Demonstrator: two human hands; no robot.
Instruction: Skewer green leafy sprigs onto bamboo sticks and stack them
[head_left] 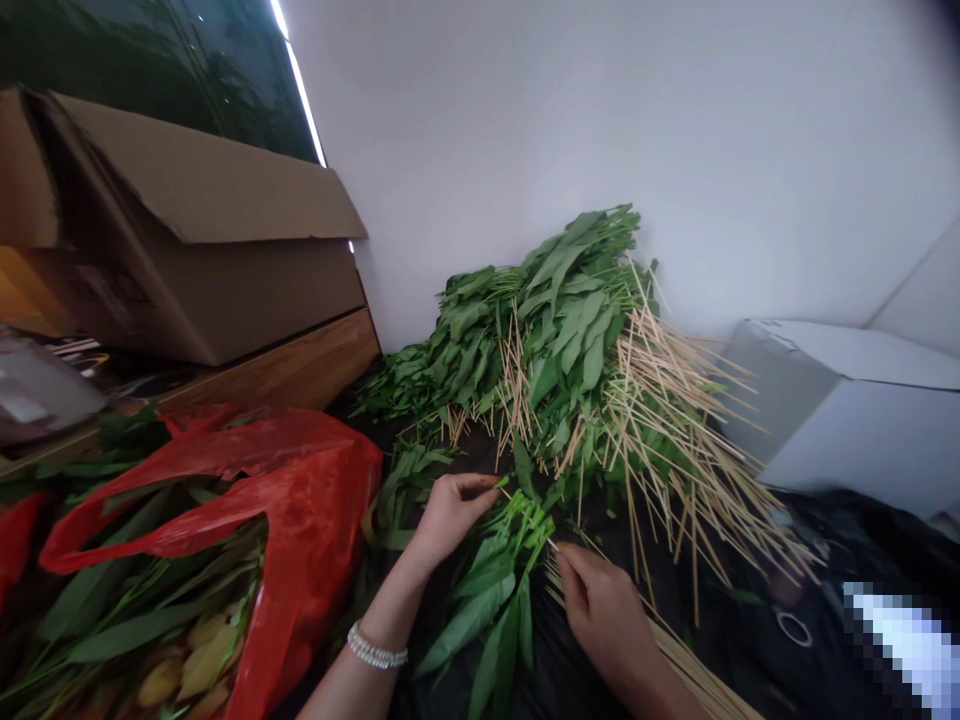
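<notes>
My left hand (pixel 454 515), with a beaded bracelet on its wrist, pinches a short green leaf stem (pixel 503 482) at its fingertips. Opposite it, my right hand (pixel 604 600) has thumb and finger closed on a thin wooden skewer (pixel 554 546), mostly hidden. Between the hands lies a small bunch of green leaves (pixel 480 590), stems bunched at the top and blades pointing toward me. More bare skewers (pixel 679 655) lie beneath and beside my right hand. Just beyond, a large heap of skewered leaves (pixel 577 320) leans against the wall, its wooden sticks (pixel 675 400) fanning out to the right.
An open red plastic bag (pixel 322 500) of long leaves stands on the left. Behind it, a cardboard box (pixel 202 270) rests on a wooden surface (pixel 300 375). A white box (pixel 847 400) is at the right. Black sheeting (pixel 750 640) covers the work area.
</notes>
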